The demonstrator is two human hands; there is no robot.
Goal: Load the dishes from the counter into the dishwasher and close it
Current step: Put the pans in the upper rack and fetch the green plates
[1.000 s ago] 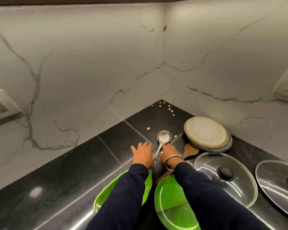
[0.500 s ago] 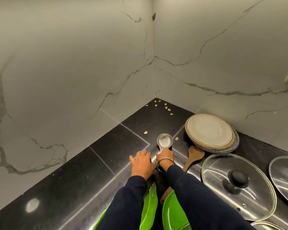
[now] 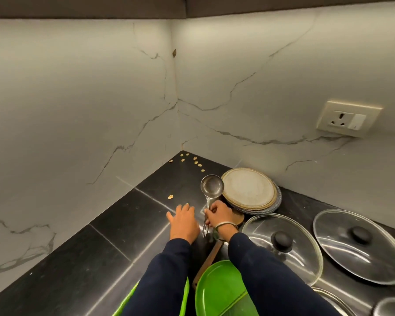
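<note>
Black counter [image 3: 82,252], corner of marble walls. Counted: one steel ladle [image 3: 211,188], one fork [image 3: 205,226], one wooden spatula [image 3: 206,263], one stack of plates [image 3: 251,192], two full glass lids [image 3: 281,245] plus two more cut off at the lower right, two green trays [image 3: 219,290].

Ladle's long axis runs away from the person, bowl at the far end, facing up. Right hand [image 3: 219,215] grips ladle handle and fork together; bowl just beyond the knuckles, beside the plates. Left hand [image 3: 184,222] lies flat on the counter, fingers relaxed.
</note>
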